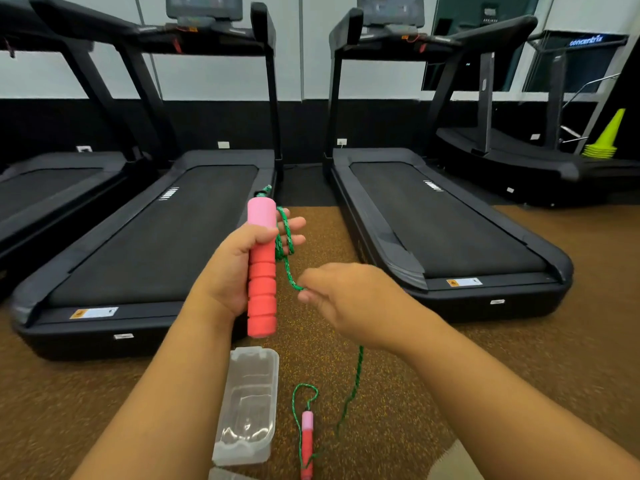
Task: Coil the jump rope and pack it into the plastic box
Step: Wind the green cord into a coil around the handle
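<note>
My left hand (235, 268) grips one red and pink foam handle (262, 271) of the jump rope upright in front of me. Green rope (285, 244) is looped once or twice over the fingers of that hand beside the handle. My right hand (349, 299) pinches the rope just below those loops. From there the rope (356, 372) hangs down to the floor and runs to the second red handle (307, 445), which lies on the carpet. The clear plastic box (249, 407) stands open on the floor to the left of that handle.
Black treadmills (446, 230) stand side by side ahead, with a strip of brown speckled carpet (322, 230) between the two nearest. A stack of yellow-green cones (604, 140) sits far right. The box's clear lid (225, 474) shows at the bottom edge.
</note>
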### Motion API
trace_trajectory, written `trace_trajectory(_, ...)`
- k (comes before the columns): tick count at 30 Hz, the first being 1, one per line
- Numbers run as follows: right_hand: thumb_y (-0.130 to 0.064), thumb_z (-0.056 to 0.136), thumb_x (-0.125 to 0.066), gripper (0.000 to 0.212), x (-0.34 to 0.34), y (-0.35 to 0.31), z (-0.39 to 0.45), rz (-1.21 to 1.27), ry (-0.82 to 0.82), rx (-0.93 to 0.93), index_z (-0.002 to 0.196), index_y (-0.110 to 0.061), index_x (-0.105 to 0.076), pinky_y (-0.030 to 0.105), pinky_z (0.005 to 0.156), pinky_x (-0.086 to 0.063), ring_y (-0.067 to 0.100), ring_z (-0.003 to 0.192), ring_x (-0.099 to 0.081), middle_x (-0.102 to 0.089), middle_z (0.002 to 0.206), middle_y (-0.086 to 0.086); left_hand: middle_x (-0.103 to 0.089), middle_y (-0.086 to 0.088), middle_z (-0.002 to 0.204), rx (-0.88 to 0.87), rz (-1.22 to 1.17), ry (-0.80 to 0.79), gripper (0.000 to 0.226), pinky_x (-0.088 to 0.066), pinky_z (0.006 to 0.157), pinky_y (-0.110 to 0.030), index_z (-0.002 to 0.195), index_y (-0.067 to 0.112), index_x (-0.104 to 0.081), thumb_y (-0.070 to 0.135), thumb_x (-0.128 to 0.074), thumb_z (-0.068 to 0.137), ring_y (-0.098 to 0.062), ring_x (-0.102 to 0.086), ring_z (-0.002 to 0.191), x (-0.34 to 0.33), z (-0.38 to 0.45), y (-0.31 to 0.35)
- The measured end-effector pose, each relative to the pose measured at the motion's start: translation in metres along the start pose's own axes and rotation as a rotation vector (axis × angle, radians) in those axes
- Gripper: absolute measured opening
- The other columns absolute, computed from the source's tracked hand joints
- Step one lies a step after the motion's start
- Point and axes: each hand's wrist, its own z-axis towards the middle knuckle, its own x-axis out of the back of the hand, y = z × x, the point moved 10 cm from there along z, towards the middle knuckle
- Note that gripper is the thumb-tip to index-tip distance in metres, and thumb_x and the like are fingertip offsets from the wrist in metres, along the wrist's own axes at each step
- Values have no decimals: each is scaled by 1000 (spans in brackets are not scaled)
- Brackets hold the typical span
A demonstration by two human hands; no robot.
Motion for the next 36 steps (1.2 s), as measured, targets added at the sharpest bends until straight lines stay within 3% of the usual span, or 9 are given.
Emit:
trace_trajectory(3, -36, 100, -42, 21, 14, 3, 7, -10, 34, 19, 100, -19, -55, 37, 67, -47, 20, 78, -53, -51, 83, -6, -62, -21, 125, 92, -12, -81, 67, -45, 97, -44, 131, -1, -50, 18, -60, 67, -28, -62, 103, -6, -1, -15)
trace_trajectory(7, -34, 99, -45, 17, 27, 8, 15, -23, 71, 41, 91, -21, -53, 37, 65, -46, 21, 77, -51, -50, 82, -7, -69, -11, 112, 168, -12, -93, 53, -49, 89, -30, 120, 5, -63, 16, -60, 68, -18, -65, 93, -10, -2, -30)
trace_trajectory(8, -34, 99, -45, 17, 30, 10, 17, -22, 84, 35, 90, -21, -53, 38, 65, -46, 22, 75, -51, -51, 81, -6, -71, -8, 103, 184, 15, -89, 46, -49, 87, -29, 111, 8, -70, 18, -61, 67, -16, -65, 86, -12, -3, -32)
trace_trajectory(11, -34, 99, -43, 21, 37, 24, 21, -1, 102, -35, 92, -19, -56, 41, 69, -49, 21, 78, -57, -62, 82, -4, -66, -3, 59, 242, 93, -57, 18, -48, 53, -22, 75, 12, -74, 19, -60, 65, -12, -57, 50, -13, -10, -39)
trace_trajectory(15, -37, 98, -45, 20, 42, 47, 23, 40, 123, -164, 95, -21, -57, 38, 69, -49, 16, 76, -56, -62, 79, -6, -66, -28, 94, 169, -20, -171, 55, -55, 81, -38, 114, -10, -57, 16, -62, 66, -34, -63, 78, -29, -12, -36)
trace_trajectory(20, -37, 95, -53, 14, 42, 64, 24, 177, 138, -224, 90, -24, -54, 32, 62, -44, 4, 68, -51, -65, 75, -11, -62, -27, 100, 192, -138, -322, 65, -55, 78, -39, 112, -11, -58, 23, -75, 59, -34, -60, 83, -47, -17, -37)
trace_trajectory(28, -33, 101, -43, 19, 23, 89, 18, 463, 205, -347, 96, -26, -59, 43, 77, -50, 23, 86, -59, -65, 90, 1, -59, -25, 108, 155, -326, -482, 63, -55, 75, -37, 119, -12, -51, 18, -69, 66, -30, -62, 82, -68, -32, -16)
trace_trajectory(31, -33, 102, -38, 21, 5, 92, 10, 578, 222, -379, 89, -32, -55, 35, 62, -41, 14, 70, -50, -56, 76, -8, -58, -26, 109, 93, -345, -461, 66, -54, 73, -33, 118, -12, -51, 20, -71, 64, -30, -58, 80, -66, -28, 2)
trace_trajectory(36, -37, 102, -36, 25, -22, 82, 5, 764, 163, -397, 91, -30, -57, 30, 60, -34, 8, 60, -38, -42, 64, -13, -62, -22, 106, 74, -372, -442, 73, -55, 67, -25, 127, -10, -43, 19, -70, 65, -23, -57, 75, -61, -27, 20)
